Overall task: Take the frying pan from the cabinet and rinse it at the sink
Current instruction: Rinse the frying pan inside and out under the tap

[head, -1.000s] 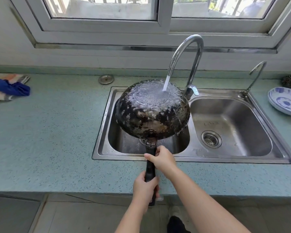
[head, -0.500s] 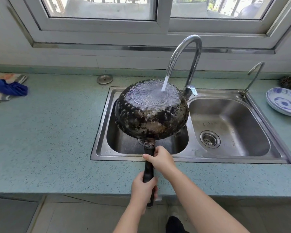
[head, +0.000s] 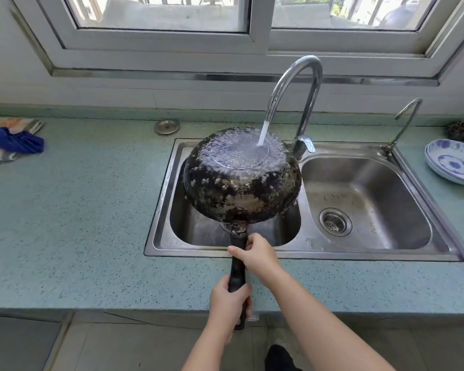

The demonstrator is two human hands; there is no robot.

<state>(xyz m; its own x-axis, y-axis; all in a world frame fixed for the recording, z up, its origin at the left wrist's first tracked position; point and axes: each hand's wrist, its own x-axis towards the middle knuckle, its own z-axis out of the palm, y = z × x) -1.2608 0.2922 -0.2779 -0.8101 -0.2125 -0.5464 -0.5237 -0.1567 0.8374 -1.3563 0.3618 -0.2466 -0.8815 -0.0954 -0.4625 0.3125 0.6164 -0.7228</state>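
The frying pan (head: 241,180) is held upside down over the left basin of the steel double sink (head: 370,257), its blackened, mottled underside facing up. Water runs from the tall curved tap (head: 298,87) onto the pan's flat bottom and spreads over it. The pan's black handle points toward me. My right hand (head: 257,254) grips the handle close to the pan. My left hand (head: 229,301) grips the handle's near end, over the counter's front edge.
A small second tap (head: 406,121) stands at the sink's back right corner. Blue-and-white plates (head: 453,162) sit on the counter at the far right. A blue and orange cloth (head: 10,139) lies far left. A round metal sink plug (head: 167,126) rests behind the sink.
The pan and both hands have stayed almost in place under the running water; the view shifted slightly.
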